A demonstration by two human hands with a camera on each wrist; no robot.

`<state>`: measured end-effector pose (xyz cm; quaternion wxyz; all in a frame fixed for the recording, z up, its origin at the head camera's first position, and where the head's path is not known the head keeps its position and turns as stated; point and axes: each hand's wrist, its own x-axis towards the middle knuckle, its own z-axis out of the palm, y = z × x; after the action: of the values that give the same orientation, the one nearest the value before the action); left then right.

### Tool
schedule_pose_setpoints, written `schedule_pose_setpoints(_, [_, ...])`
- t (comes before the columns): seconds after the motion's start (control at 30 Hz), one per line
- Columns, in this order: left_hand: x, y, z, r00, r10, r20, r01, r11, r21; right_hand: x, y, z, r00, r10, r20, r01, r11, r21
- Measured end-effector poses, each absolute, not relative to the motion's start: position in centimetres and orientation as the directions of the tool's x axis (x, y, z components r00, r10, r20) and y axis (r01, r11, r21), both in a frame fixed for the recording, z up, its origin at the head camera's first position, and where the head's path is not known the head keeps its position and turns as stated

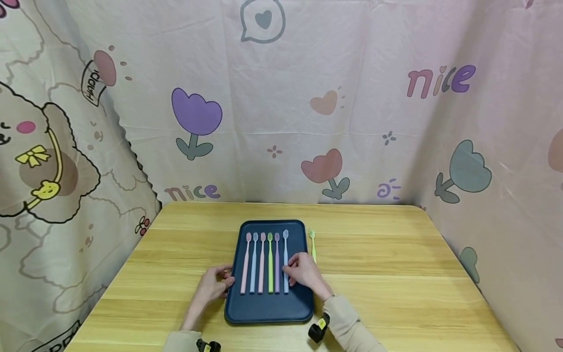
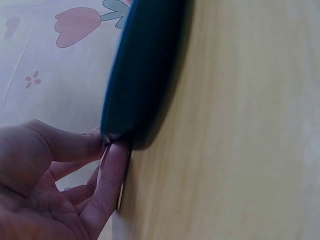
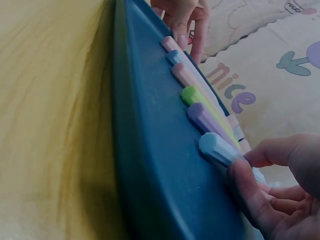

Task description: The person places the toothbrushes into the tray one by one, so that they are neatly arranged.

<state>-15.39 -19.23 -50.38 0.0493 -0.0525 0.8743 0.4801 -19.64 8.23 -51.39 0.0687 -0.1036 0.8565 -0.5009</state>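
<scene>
A dark blue tray (image 1: pixel 269 310) lies on the table with several toothbrushes side by side in a row, their heads toward the far end. My right hand (image 1: pixel 304 270) pinches the handle of the rightmost light blue toothbrush (image 1: pixel 286 250) between thumb and finger. Left of it lie a purple toothbrush (image 1: pixel 277 264), a green toothbrush (image 1: pixel 270 264) and, farther left, pink and blue ones. With thumb and fingers my left hand (image 1: pixel 213 283) grips the tray's left rim; the left wrist view shows a finger under the edge.
On the wooden table (image 1: pixel 374 254), just right of the tray, lies another yellow-green toothbrush (image 1: pixel 313 239), its lower end hidden behind my right hand. A printed cloth (image 1: pixel 272 98) hangs behind the table and along both sides.
</scene>
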Motion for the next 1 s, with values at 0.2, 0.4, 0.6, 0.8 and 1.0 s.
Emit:
schedule_pose_setpoints(0.2, [-15.42,-19.22,-50.44,-0.989,-0.044,-0.139,-0.141,0.532,0.835,-19.41,8.01,-51.39,-0.977,-0.212,0.027,-0.134,0.510,-0.850])
schedule_pose_setpoints(0.4, [-15.45,-19.23,-50.47,-0.990,-0.042,-0.135,-0.136,0.534,0.834,-19.30,7.88,-51.60,-0.979,-0.197,0.045,-0.142,0.511,-0.848])
schedule_pose_setpoints(0.6, [-15.38,-19.26,-50.45,-0.991,-0.040,-0.128,-0.130,0.534,0.835,-19.25,7.83,-51.68,-0.981,-0.190,0.046,-0.137,0.500,-0.855])
schedule_pose_setpoints(0.8, [-15.36,-19.29,-50.49,-0.991,-0.041,-0.125,-0.127,0.539,0.833,-19.15,8.02,-51.70,-0.978,-0.200,0.055,-0.146,0.477,-0.867])
schedule_pose_setpoints(1.0, [-15.40,-19.31,-50.52,-0.990,-0.045,-0.130,-0.134,0.540,0.831,-18.96,8.58,-51.85,-0.972,-0.228,0.053,-0.154,0.447,-0.881])
